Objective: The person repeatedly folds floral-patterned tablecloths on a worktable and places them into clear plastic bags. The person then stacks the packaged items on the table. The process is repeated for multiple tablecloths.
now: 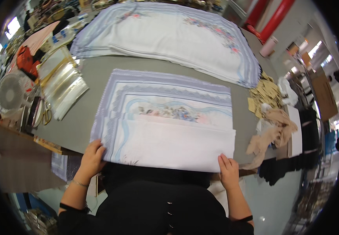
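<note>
A white cloth (pixel 177 143) with a lavender border and a flower print lies folded on the grey table, right in front of me. Its near part is turned up over itself, leaving a strip of flowers and the border showing beyond. My left hand (pixel 93 156) grips the near left corner, fingers on top and thumb mostly hidden. At the near right corner my right hand (pixel 228 169) has its fingers curled over the edge. Beyond it a wide stack of matching cloths (pixel 150 37) spreads across the far side of the table.
On the left are clear plastic bags (pixel 65 88), scissors (pixel 47 114), a small fan (pixel 11 92) and an orange-red item (pixel 26 62). To the right lie a heap of yellowish paper pieces (pixel 265 94) and a crumpled beige cloth (pixel 273 131). The grey tabletop (pixel 67 131) ends near my body.
</note>
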Motion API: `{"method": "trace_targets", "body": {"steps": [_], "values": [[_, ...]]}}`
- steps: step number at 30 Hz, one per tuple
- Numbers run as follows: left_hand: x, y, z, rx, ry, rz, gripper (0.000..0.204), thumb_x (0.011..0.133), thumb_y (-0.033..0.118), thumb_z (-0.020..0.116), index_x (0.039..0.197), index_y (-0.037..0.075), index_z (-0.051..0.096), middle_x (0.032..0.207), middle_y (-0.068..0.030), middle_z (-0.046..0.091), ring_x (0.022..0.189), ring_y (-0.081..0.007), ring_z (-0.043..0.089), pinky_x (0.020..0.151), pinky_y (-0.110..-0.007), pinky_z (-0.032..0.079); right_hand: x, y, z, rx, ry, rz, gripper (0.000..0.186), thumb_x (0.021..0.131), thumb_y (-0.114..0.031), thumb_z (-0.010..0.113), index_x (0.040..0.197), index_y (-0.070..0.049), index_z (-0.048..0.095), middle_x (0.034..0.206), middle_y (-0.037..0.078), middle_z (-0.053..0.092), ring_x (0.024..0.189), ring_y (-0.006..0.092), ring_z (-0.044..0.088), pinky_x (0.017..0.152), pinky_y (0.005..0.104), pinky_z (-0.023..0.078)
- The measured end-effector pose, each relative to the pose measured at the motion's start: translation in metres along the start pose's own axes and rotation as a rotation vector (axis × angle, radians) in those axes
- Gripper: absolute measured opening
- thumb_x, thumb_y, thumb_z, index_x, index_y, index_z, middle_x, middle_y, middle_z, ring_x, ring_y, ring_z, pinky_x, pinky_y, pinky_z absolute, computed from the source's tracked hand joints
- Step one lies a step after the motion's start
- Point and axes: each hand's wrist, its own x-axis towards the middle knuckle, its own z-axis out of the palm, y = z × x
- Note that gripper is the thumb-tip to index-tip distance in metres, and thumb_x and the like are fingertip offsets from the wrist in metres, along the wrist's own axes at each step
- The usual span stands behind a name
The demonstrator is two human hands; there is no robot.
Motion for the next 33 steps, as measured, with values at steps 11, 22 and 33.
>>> {"method": "trace_targets", "body": {"steps": [11, 22, 33], "values": [[0.073, -0.05, -0.048, -0.785, 0.426, -0.581, 0.016, 0.087, 0.012, 0.059, 0.092, -0.003, 0.062, 0.083, -0.0007, 0.062, 0.079, -0.0095, 0.055, 0.07, -0.025, 0.044, 0.082, 0.067, -0.011, 0.685, 0.374, 0.685, 0.013, 0.086, -0.01, 0.062, 0.094, -0.001, 0.062, 0.085, 0.012, 0.066, 0.079, 0.0227, 0.063, 0.074, 0.0311, 0.048], [0.181, -0.084, 0.025, -0.222, 0.314, -0.629, 0.026, 0.085, 0.015, 0.059, 0.103, -0.004, 0.058, 0.091, -0.0253, 0.064, 0.085, -0.0425, 0.06, 0.075, -0.045, 0.049, 0.194, 0.09, 0.067, 0.126, 0.145, 0.699, 0.023, 0.088, -0.018, 0.057, 0.107, -0.006, 0.056, 0.104, 0.023, 0.062, 0.098, 0.0405, 0.059, 0.081, 0.0499, 0.047], [0.117, -0.036, 0.044, 0.188, 0.192, -0.536, 0.059, 0.084, 0.024, 0.063, 0.134, 0.0, 0.042, 0.133, -0.023, 0.045, 0.126, -0.0375, 0.042, 0.106, -0.05, 0.032, 0.137, 0.059, 0.054, 0.008, 0.136, 0.863, 0.052, 0.085, -0.032, 0.065, 0.121, 0.003, 0.053, 0.129, 0.023, 0.051, 0.121, 0.039, 0.045, 0.101, 0.0492, 0.036]]}}
